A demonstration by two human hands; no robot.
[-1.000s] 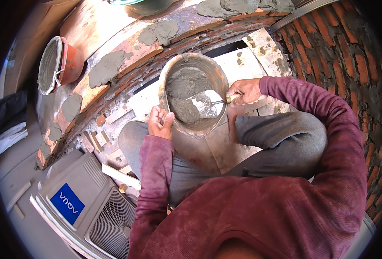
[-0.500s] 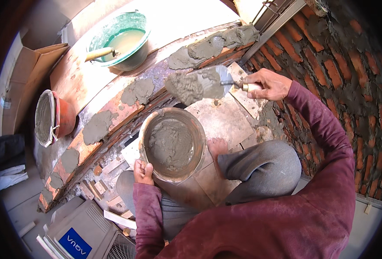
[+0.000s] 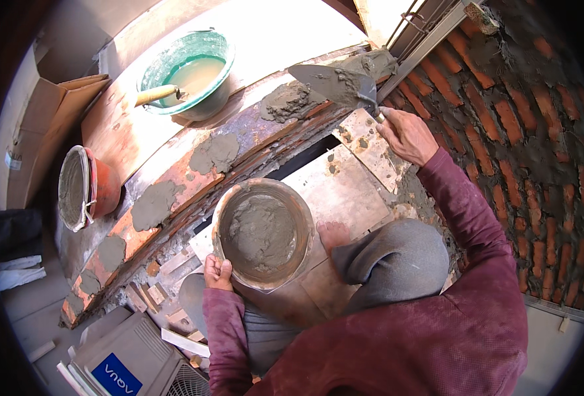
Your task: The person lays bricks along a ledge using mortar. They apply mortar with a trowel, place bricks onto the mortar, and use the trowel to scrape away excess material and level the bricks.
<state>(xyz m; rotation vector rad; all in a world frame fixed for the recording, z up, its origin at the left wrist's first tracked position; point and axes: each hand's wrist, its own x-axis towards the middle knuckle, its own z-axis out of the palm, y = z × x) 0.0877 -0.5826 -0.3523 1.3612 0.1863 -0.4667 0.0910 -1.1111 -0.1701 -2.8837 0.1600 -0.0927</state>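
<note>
Closest in, the person's left hand (image 3: 218, 272) has hold of the near-left edge of the round bucket (image 3: 303, 232), which sits on the boards right in front of the crossed legs. There's a decent amount of grey mortar (image 3: 259, 231) inside. A bare foot (image 3: 333, 235) is just beside it.

Further out, the right hand (image 3: 407, 135) is wrapped around the handle of the trowel (image 3: 335, 82), most of which the fingers hide. The blade is out over the right end of the brick ledge (image 3: 198, 183), mortar smeared on it, next to a rough lump (image 3: 288, 102). Can't tell if blade and ledge touch.

Looks like the mortar-laying step to me, roughly mid-stroke. I'd say the next move calls for a controlled blade angle and light pressure, with the left hand steadying the bucket.

Past all that is a green basin (image 3: 150, 72) of cloudy water, a wooden handle (image 3: 156, 95) across its rim.
</note>
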